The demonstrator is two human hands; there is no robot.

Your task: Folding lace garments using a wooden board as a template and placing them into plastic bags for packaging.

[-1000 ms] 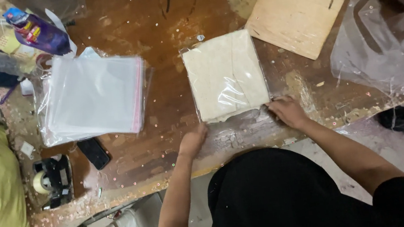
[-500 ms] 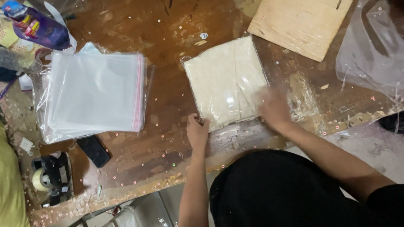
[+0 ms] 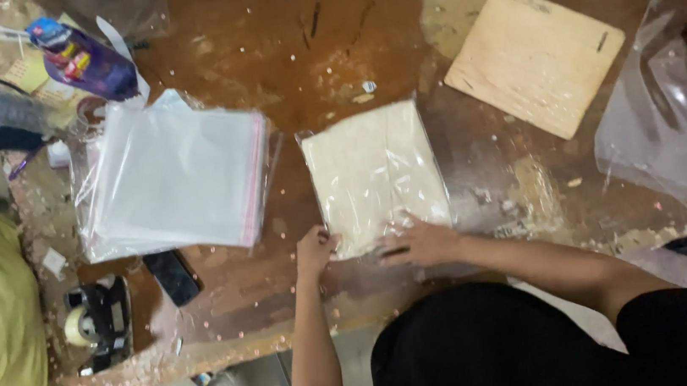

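Change: right hand (image 3: 421, 244) has moved in from the bag's right corner to its near edge; left hand (image 3: 316, 251) has barely shifted.
Left hand: fingers curled, pinching the near-left corner of the bagged cream sheet (image 3: 375, 173).
Right hand: flat, fingers spread, pressing the bag's near edge.
Sheet position: on the brown table (image 3: 302, 44), just beyond both hands, between the stack of clear bags (image 3: 176, 181) and the wooden board (image 3: 533, 58).

Packaging in your view: three items, no screens.
You have a clear bagged cream slab (image 3: 376, 177) at table centre; a stack of empty clear bags (image 3: 172, 181) with a pink seal strip lies well to its left; a large clear plastic bag (image 3: 677, 132) sits crumpled at the right edge.
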